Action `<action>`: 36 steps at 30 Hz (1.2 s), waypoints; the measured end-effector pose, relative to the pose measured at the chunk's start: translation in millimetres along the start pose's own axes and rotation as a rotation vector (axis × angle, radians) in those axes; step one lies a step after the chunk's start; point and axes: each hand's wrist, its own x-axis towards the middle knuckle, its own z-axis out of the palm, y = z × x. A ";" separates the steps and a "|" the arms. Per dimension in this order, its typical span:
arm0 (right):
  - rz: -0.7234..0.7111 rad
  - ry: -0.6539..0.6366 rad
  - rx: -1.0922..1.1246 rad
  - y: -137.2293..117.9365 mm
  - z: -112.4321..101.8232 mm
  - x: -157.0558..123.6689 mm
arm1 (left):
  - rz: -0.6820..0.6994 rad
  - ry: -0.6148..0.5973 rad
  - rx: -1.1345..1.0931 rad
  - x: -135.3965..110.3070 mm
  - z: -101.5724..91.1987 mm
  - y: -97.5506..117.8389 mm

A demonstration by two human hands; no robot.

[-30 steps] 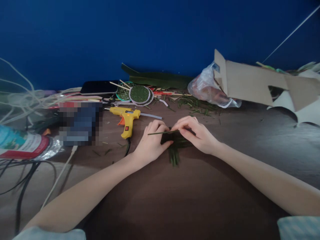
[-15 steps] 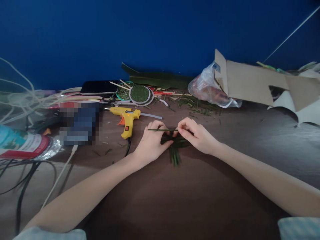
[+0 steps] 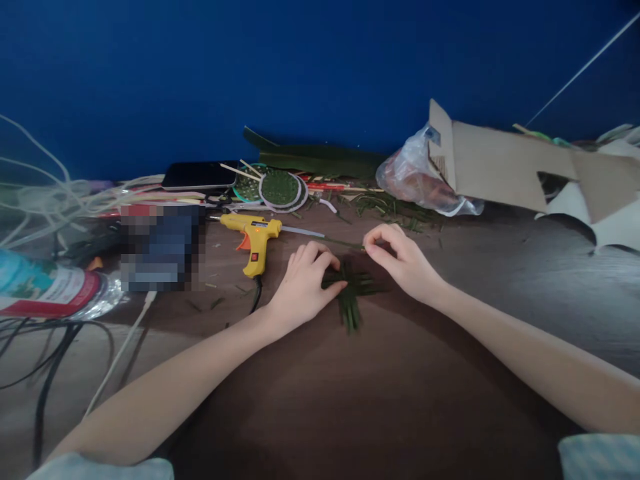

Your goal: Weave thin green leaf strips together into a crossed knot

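Observation:
A small woven piece of dark green leaf strips [image 3: 353, 293] lies on the brown table [image 3: 380, 393] in front of me. My left hand [image 3: 305, 283] rests on its left side, fingers curled and thumb pressing the strips down. My right hand [image 3: 400, 260] is raised just above and behind the piece, pinching one thin green leaf strip [image 3: 345, 244] that runs leftward from its fingertips.
A yellow glue gun [image 3: 253, 240] with a black cord lies left of my hands. Behind it are round green discs [image 3: 280, 189], a dark phone [image 3: 199, 175], long leaves [image 3: 320, 159] and cuttings. A plastic bag [image 3: 417, 177] and cardboard [image 3: 505, 170] stand at the right; cables lie at the left.
My right hand has lifted up and away from the woven piece, drawing the thin strip with it toward the back. My left hand has stayed pressed on the piece.

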 end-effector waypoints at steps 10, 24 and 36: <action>-0.047 -0.084 -0.015 8.2 -4.9 5.2 | -0.009 0.020 0.058 -1.1 0.2 1.5; -0.032 -0.272 -0.087 6.6 -11.0 6.1 | -0.013 0.019 0.040 -0.4 0.2 0.8; -0.062 -0.353 -0.133 6.3 -14.8 7.5 | -0.033 0.022 0.044 0.1 0.0 1.8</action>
